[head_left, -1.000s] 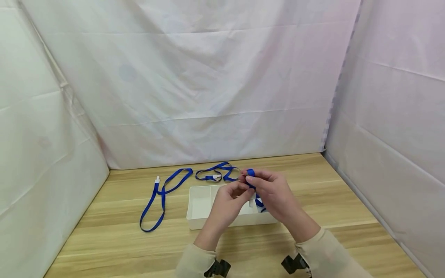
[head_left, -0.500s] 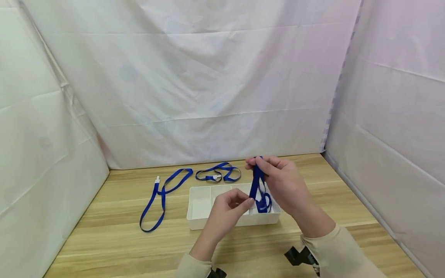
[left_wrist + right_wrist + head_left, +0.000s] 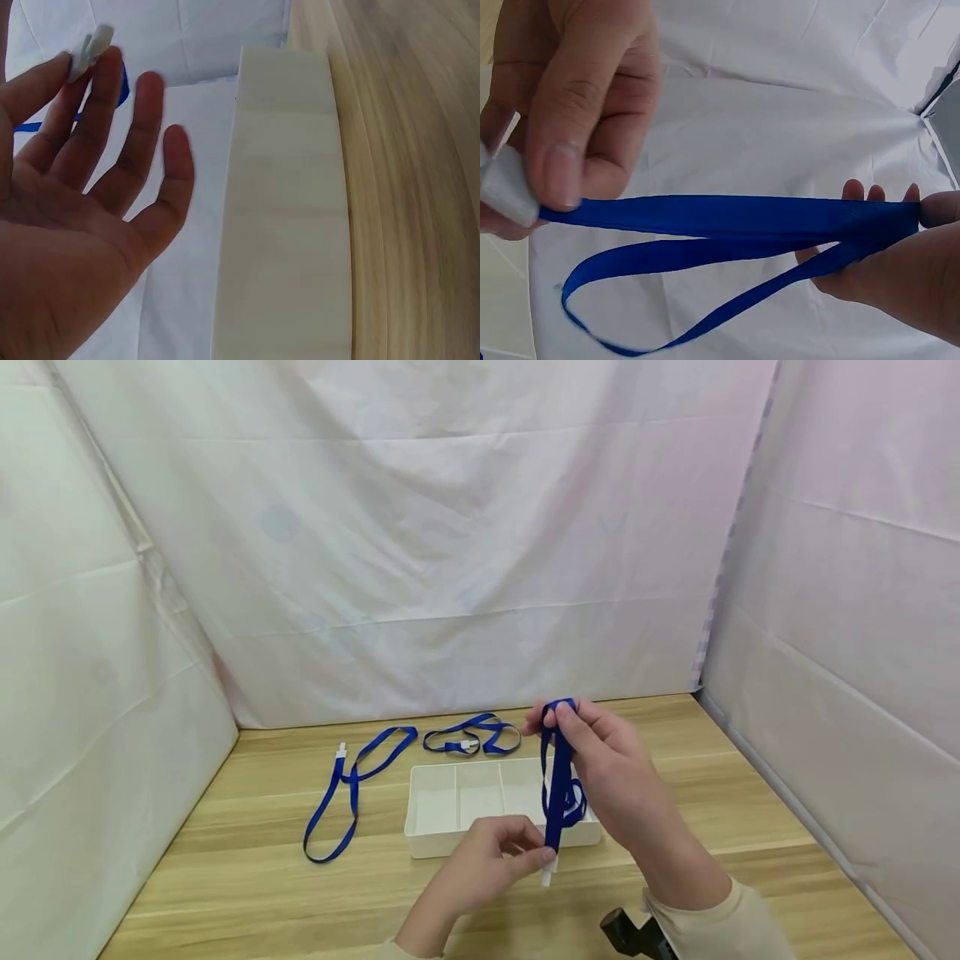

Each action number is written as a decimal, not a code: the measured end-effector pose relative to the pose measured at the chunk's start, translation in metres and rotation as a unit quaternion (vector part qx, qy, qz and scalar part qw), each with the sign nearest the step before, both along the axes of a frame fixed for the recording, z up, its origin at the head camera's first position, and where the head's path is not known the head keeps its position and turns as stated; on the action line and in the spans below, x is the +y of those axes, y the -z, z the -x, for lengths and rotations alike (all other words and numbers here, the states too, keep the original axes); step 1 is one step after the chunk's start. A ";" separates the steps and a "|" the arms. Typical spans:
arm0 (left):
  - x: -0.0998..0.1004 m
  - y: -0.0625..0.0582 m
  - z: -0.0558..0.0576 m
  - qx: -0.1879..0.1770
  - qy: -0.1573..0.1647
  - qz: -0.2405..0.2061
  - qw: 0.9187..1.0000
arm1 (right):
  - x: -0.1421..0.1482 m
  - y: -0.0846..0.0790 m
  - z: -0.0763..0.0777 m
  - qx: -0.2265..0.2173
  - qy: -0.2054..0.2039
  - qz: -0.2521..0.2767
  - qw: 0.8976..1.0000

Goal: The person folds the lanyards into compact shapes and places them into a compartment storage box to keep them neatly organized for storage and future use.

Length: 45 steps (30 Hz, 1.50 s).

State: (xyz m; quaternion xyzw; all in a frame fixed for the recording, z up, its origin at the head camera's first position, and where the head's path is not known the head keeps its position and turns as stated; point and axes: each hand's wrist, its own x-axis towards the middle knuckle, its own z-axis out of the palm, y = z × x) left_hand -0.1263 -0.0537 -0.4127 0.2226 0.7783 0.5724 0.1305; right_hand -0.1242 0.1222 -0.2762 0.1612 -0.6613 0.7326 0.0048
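A blue lanyard [image 3: 560,777] is stretched between both hands above the front right of a white divided box [image 3: 442,845]. My left hand [image 3: 491,868] pinches its lower end at the white clip [image 3: 88,54], between thumb and fingertips; the other fingers are spread apart in the left wrist view. Higher up, my right hand [image 3: 630,785] holds the folded top of the strap between thumb and fingers. A loose loop of the strap [image 3: 727,311] hangs beside the taut length in the right wrist view.
Another coiled blue lanyard [image 3: 577,810] lies in the box's right compartment, partly covered by the held strap. Behind the box a lanyard [image 3: 491,748] lies on the wooden table [image 3: 247,860], and a further one [image 3: 354,785] lies to the left. White cloth [image 3: 450,527] encloses the table.
The hands were close together; they have drawn apart, the right one up and rightward, the left one down toward the table's front. The strap is now extended between them, with the clip lower.
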 end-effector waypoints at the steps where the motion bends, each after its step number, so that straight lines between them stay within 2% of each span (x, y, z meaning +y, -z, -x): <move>1: -0.001 0.002 -0.001 -0.002 0.011 0.012 1.000 | 0.000 0.002 -0.001 0.003 -0.005 -0.001 1.000; 5: -0.009 0.004 -0.003 -0.001 0.059 0.049 0.997 | -0.002 0.010 -0.006 0.011 -0.025 -0.007 1.000; 7: -0.014 -0.001 -0.004 0.015 0.064 0.053 0.996 | -0.004 0.013 -0.009 0.000 -0.029 -0.012 0.999; 9: -0.020 -0.012 -0.005 0.045 0.037 0.039 0.998 | -0.007 0.017 -0.012 -0.016 -0.022 -0.030 0.999; 11: -0.027 -0.027 -0.007 0.086 -0.023 0.002 0.996 | -0.009 0.020 -0.016 -0.028 -0.005 -0.055 0.998; 13: -0.032 -0.042 -0.007 0.155 -0.076 -0.050 0.984 | -0.010 0.023 -0.019 -0.033 0.004 -0.092 0.995; 15: -0.035 -0.055 -0.007 0.218 -0.096 -0.092 0.967 | -0.009 0.026 -0.023 -0.032 -0.005 -0.126 0.992; 17: -0.038 -0.064 -0.006 0.272 -0.070 -0.110 0.953 | -0.008 0.029 -0.026 -0.026 -0.035 -0.147 0.988; 18: -0.039 -0.066 -0.006 0.288 -0.044 -0.114 0.950 | -0.007 0.030 -0.027 -0.019 -0.054 -0.152 0.987; 21: -0.042 -0.069 -0.006 0.291 0.028 -0.100 0.951 | -0.005 0.031 -0.029 -0.010 -0.096 -0.165 0.982; 24: -0.044 -0.066 -0.005 0.278 0.066 -0.092 0.954 | -0.003 0.029 -0.028 -0.022 -0.115 -0.174 0.978; 27: -0.045 -0.064 -0.004 0.265 0.074 -0.104 0.956 | -0.001 0.028 -0.028 -0.051 -0.122 -0.182 0.974; 31: -0.047 -0.063 -0.001 0.262 0.070 -0.130 0.954 | 0.001 0.030 -0.029 -0.084 -0.144 -0.190 0.968; 35: -0.050 -0.063 0.001 0.261 0.067 -0.146 0.952 | 0.002 0.034 -0.028 -0.097 -0.168 -0.194 0.962; 40: -0.053 -0.064 0.002 0.251 0.075 -0.153 0.953 | 0.004 0.038 -0.026 -0.075 -0.180 -0.172 0.966; 45: -0.056 -0.065 0.001 0.229 0.069 -0.157 0.958 | 0.004 0.040 -0.023 -0.083 -0.174 -0.161 0.968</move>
